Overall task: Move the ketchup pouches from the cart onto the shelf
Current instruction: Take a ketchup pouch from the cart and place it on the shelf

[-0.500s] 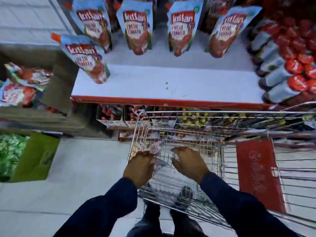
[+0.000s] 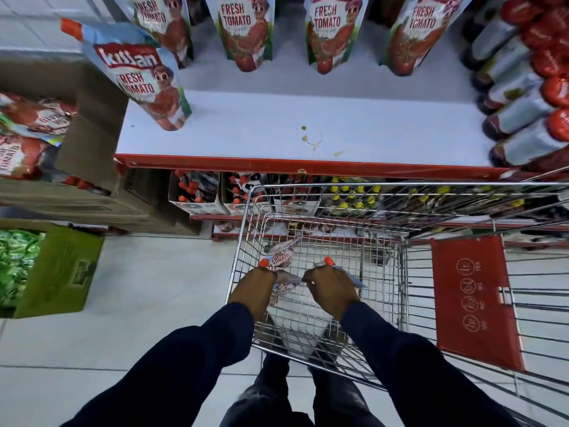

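Observation:
Both my hands are down inside the wire cart [image 2: 397, 241]. My left hand [image 2: 255, 286] is closed on a ketchup pouch [image 2: 278, 260] whose orange cap pokes out above my knuckles. My right hand [image 2: 331, 286] grips a second ketchup pouch [image 2: 354, 280], orange cap at the top, mostly hidden by my fingers. Another pouch [image 2: 286, 285] lies between my hands on the cart floor. On the white shelf [image 2: 308, 124] above, one Kissan pouch [image 2: 144, 78] stands at the front left and several more pouches [image 2: 246, 29] stand in a back row.
Dark red-capped bottles [image 2: 523, 87] line the shelf's right end. A cardboard box of pouches [image 2: 37, 134] sits left of the shelf, and a green box [image 2: 58, 272] stands on the floor. The cart's red child-seat flap [image 2: 474, 300] is to my right. A small stain [image 2: 312, 138] marks the shelf.
My hands have closed on the pouches and lifted them slightly, so the orange caps now show above my fingers. The view has also shifted closer to the shelf.

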Available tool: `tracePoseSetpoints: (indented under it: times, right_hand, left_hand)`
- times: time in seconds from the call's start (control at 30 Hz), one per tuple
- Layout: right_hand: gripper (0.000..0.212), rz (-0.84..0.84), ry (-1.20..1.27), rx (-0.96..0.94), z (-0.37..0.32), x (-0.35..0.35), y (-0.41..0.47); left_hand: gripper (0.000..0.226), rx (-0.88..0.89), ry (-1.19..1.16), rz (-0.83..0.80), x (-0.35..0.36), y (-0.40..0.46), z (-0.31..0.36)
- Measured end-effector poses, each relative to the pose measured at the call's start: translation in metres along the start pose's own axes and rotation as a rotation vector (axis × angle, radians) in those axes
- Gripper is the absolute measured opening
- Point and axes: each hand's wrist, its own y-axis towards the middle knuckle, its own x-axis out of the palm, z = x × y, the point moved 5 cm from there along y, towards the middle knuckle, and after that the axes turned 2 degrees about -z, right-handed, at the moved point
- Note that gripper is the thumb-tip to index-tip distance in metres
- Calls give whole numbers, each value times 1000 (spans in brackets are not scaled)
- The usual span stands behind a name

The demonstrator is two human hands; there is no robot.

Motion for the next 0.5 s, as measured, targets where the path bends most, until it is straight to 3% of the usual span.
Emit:
tracePoseSetpoints:
  times: [0.23,0.5]
  right_hand:
    - [23,53,93,-41,0,-41,-29]
    - [15,257,100,-148,-20,-161,-88]
  left_hand:
    - [19,7,-46,16,-18,-20,5]
    - [24,186,-156,253,-107,-68,26]
